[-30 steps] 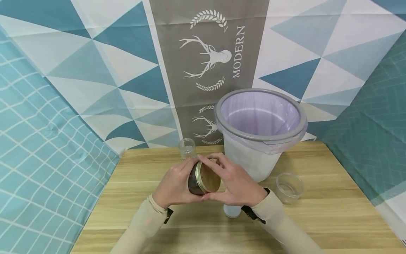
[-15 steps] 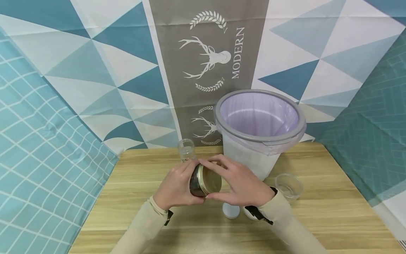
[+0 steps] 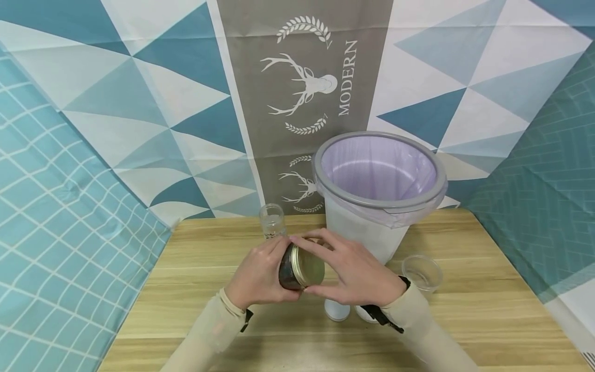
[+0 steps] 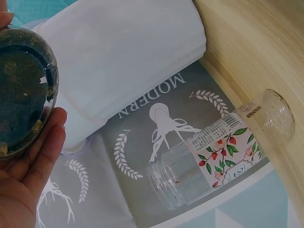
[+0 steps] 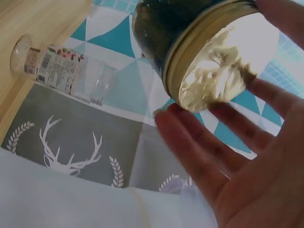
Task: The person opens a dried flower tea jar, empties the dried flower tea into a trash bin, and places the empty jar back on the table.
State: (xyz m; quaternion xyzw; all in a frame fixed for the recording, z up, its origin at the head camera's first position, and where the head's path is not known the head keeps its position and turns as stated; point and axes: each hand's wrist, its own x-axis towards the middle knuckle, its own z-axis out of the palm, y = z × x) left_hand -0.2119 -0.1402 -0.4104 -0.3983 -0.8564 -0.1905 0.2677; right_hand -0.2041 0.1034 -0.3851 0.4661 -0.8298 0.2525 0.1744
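Over the middle of the table, a squat glass jar [image 3: 288,271] with dark contents is tipped sideways, its gold lid [image 3: 313,266] facing right. My left hand [image 3: 260,271] grips the jar's body from the left. In the left wrist view, the round base of the jar [image 4: 23,95] shows between thumb and fingers. My right hand [image 3: 360,268] spans the lid, thumb at the lower rim and forefinger at the upper rim. The right wrist view shows its fingers spread around the shiny lid [image 5: 213,71]. Behind the left hand stands a clear glass bottle [image 3: 273,222] with a flowered label.
A white bin [image 3: 358,232] with a purple liner and grey rim stands at the back right. To its front right lies a clear plastic tub [image 3: 423,274]. Two white round pieces, one a disc [image 3: 337,311], sit beneath the right hand. Patterned cloth [image 3: 139,103] hangs behind the table.
The right hand and wrist have shifted slightly right, and its thumb has moved along the lid's rim. The jar has moved slightly right, while the left hand keeps its grip.
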